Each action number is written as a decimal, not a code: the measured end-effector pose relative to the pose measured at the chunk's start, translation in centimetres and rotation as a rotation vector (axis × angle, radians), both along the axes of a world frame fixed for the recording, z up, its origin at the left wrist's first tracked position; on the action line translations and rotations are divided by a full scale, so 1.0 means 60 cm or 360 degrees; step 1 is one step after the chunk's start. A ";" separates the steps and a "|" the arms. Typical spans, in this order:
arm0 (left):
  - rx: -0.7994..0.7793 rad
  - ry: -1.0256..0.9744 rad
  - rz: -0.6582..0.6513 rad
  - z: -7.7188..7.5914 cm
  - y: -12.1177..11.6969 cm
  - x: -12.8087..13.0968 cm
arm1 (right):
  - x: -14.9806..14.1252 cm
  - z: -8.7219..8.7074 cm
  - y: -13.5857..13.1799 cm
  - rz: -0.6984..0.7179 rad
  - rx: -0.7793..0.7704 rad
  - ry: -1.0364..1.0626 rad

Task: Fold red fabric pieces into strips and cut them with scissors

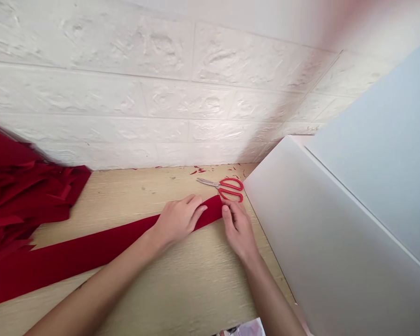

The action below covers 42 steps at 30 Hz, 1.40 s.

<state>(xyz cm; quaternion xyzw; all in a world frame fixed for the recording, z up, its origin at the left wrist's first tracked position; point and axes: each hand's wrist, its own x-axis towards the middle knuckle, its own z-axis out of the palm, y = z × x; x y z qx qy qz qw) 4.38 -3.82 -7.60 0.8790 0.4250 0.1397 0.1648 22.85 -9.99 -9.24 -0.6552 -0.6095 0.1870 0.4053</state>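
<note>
A long dark red fabric strip (pixel 108 245) runs across the wooden table from the left toward the white box. My left hand (pixel 180 217) lies over the strip near its right end, closed on it with thumb and fingers close together. At that end, my right hand (pixel 238 226) pinches the strip's short edge between thumb and fingers; some of its fingertips are hidden. Just beyond the right hand lie red-handled scissors (pixel 230 187), with their metal blades pointing left and nobody holding them.
A heap of red fabric (pixel 24 191) is piled at the left. Small red scraps (pixel 199 170) lie along the textured white wall (pixel 126 98). A large white box (pixel 322 224) stands at the right. A printed sheet (pixel 248 328) shows at the bottom edge.
</note>
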 end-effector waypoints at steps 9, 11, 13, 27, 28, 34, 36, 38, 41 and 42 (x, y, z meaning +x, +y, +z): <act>-0.0227 -0.0094 0.0282 0.024 -0.007 -0.056 | -0.048 0.033 0.040 0.0276 0.0110 0.0042; -0.0261 -0.0170 0.0298 0.026 -0.003 -0.056 | -0.052 0.039 0.049 0.0251 0.0103 0.0012; -0.0295 -0.0268 0.0270 0.026 0.002 -0.053 | -0.054 0.041 0.056 0.0213 0.0080 0.0014; -0.0421 -0.0518 0.0100 -0.013 0.026 0.004 | -0.020 -0.004 0.069 0.0127 -0.0017 -0.0226; -0.0422 -0.0525 0.0115 -0.016 0.027 0.004 | -0.018 -0.005 0.071 0.0109 -0.0014 -0.0253; -0.0286 -0.0128 0.0193 -0.028 0.033 0.002 | -0.007 -0.007 0.077 -0.0092 0.0009 -0.0378; -0.0210 0.0018 0.0230 -0.028 0.033 0.003 | -0.004 -0.004 0.077 -0.0117 -0.0021 -0.0369; -0.0163 0.0072 0.0249 -0.028 0.032 0.004 | 0.002 0.000 0.077 -0.0144 -0.0009 -0.0308; -0.0142 -0.0005 0.0291 -0.030 0.031 0.003 | 0.022 0.003 0.080 -0.0205 0.0081 -0.0233; -0.0137 -0.0043 0.0305 -0.032 0.031 0.001 | 0.031 0.002 0.082 -0.0192 0.0101 -0.0273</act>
